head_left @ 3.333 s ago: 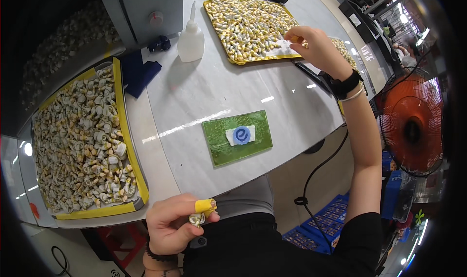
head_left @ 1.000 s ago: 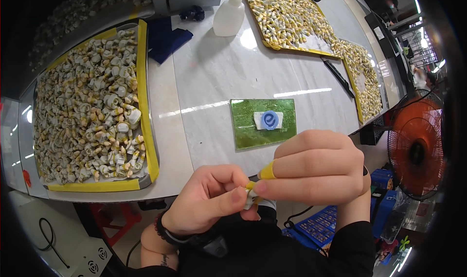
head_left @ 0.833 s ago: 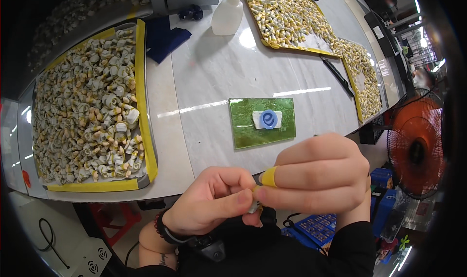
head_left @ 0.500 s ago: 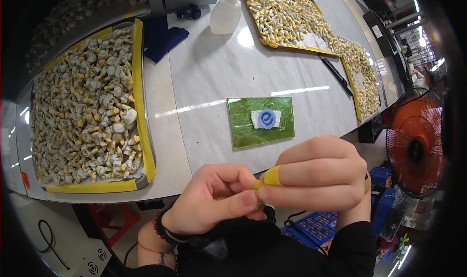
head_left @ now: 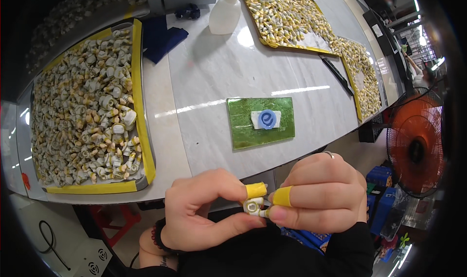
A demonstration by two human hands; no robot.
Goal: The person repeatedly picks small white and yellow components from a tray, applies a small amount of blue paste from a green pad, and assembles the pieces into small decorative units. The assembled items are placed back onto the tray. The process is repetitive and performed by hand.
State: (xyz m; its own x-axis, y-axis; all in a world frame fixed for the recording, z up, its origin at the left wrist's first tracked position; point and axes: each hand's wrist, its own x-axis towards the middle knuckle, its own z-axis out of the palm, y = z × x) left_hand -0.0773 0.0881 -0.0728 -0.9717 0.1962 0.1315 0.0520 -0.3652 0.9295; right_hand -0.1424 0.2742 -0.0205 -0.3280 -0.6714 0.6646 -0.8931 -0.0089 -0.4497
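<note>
Fingers (head_left: 256,189) of the left hand (head_left: 194,209), nearly closed, pinch a small white piece (head_left: 252,207) just short of the table (head_left: 209,141); the right hand (head_left: 326,194) pinches its projecting end (partly hidden). Beyond lie a green slab (head_left: 239,131) and, farther, a yellow-edged tray (head_left: 315,41).

- Desk (head_left: 301,72): brightly lit; linear reflections, plus round glare spot beside squeeze bottle (head_left: 225,14).
- Bottle shadow: soft, falling lower left.
- Upper-left corner: dim.
- Tube light (head_left: 438,64): bright, near right rim.
- Periphery: black vignetting, bent edges.
</note>
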